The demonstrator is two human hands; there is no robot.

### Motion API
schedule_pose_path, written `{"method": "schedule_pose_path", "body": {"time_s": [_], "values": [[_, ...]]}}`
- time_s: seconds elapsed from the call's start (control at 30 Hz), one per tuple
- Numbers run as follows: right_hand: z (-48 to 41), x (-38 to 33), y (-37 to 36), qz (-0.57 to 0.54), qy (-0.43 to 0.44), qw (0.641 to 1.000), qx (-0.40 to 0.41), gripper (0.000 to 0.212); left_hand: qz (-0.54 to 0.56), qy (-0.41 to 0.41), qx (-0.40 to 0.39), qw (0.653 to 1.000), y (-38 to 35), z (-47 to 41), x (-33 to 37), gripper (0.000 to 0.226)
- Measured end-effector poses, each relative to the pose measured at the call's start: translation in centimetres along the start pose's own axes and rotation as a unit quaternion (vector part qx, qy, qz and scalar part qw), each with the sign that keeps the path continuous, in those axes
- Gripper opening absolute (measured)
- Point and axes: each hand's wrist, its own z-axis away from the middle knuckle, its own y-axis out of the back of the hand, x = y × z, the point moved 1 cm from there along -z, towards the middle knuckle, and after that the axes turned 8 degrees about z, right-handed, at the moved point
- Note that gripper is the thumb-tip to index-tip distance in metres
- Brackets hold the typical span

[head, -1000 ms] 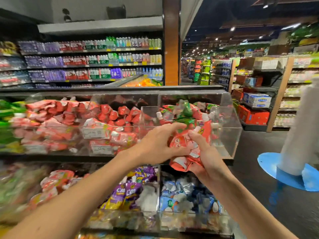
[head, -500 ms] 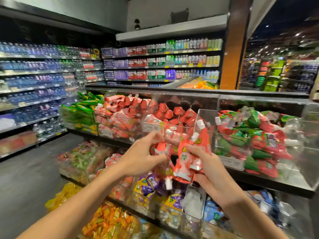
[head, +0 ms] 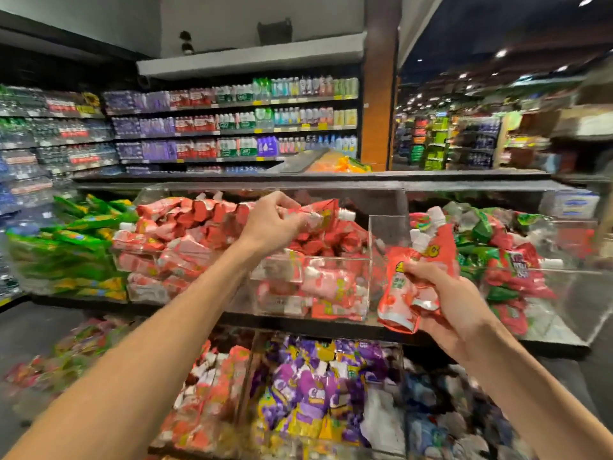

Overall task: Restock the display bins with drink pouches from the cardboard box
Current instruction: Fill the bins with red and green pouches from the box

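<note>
Clear display bins [head: 388, 227] face me. My left hand [head: 270, 224] pinches one red pouch [head: 320, 210] over its matching bin [head: 345, 259], likely to drop; right hand [head: 454, 303] clutches the spares [head: 418, 280].

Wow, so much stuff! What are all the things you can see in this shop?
Clear bins: several, see-through, in two rows.
Red pouches: many, red and pink, upper row, middle.
Green pouches: many, green and yellow, upper row, left.
Red-and-green pouches: many, upper row, right.
Purple pouches: many, purple and yellow, lower row, middle.
Bottle packs: many, mixed colours, shelves behind.
Pillar: one, orange-brown, right of those shelves.
Single pouch: one, red, above the red pile.
Pouch bunch: a few, red, in front of the bins.
Left hand: one, grip on the single pouch.
Right hand: one, grip on the pouch bunch.
</note>
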Motion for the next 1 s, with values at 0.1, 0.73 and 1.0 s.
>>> {"method": "schedule_pose_path", "body": {"time_s": [0.1, 0.73, 1.0], "values": [[-0.6, 0.2, -1.5, 0.006, 0.017, 0.999, 0.044, 0.008, -0.099, -0.006, -0.125, 0.987, -1.5, -3.5, -2.6, 0.032], [-3.1, -0.7, -6.1, -0.018, 0.034, 0.998, 0.044, 0.01, -0.332, -0.114, -0.366, 0.862, -7.6, -8.8, -7.2, 0.034], [-5.6, -1.8, -6.4, -0.017, 0.022, 0.999, 0.028, 0.012, 0.067, -0.012, -0.359, 0.931, -3.7, -5.9, -1.2, 0.044]]}}
